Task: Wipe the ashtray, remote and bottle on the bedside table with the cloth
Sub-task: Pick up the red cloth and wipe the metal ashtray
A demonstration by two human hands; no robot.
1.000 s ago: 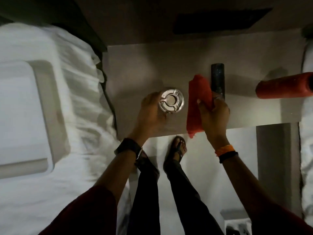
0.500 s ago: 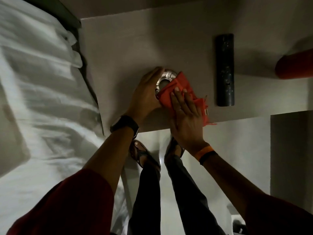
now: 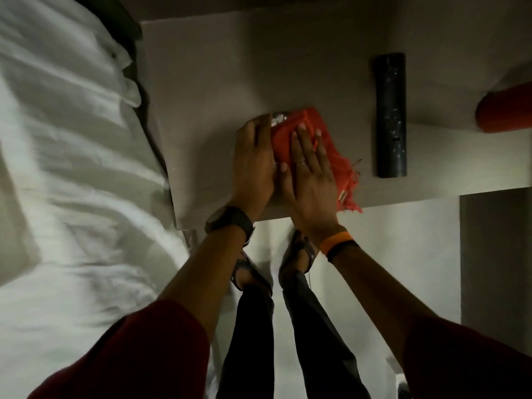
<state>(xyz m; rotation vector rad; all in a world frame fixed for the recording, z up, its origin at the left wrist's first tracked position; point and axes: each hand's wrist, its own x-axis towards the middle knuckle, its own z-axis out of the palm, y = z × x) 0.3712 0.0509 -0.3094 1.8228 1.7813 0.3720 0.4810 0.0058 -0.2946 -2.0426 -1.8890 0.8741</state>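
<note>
Ashtray [image 3: 277, 121] step in hand, first of three by my reading. It sits on the tabletop [image 3: 207, 82] near the front edge, almost wholly covered; only a sliver of shiny rim shows at the far side.

Left hand [image 3: 253, 162] curls around the ashtray's left side, fingers wrapped against it, steadying it. Right hand [image 3: 309, 168] lies flat and open, palm down, pressing the red cloth [image 3: 293, 122] onto the top of the ashtray. The cloth's frayed end trails toward the tabletop's front edge, to the right of the hands.

Remote [image 3: 390, 115] lies lengthwise to the right of the cloth, apart from it, no hand on it. Bottle [image 3: 503, 109], red, lies at the right edge of the view, only partly seen, well apart from the hands.

Judgement: ashtray wipe under way, cleanliness cannot be told in this dim light. Remote and bottle look untouched and remain to be wiped. Bed [image 3: 57, 139] with white sheets lies left of the tabletop.
</note>
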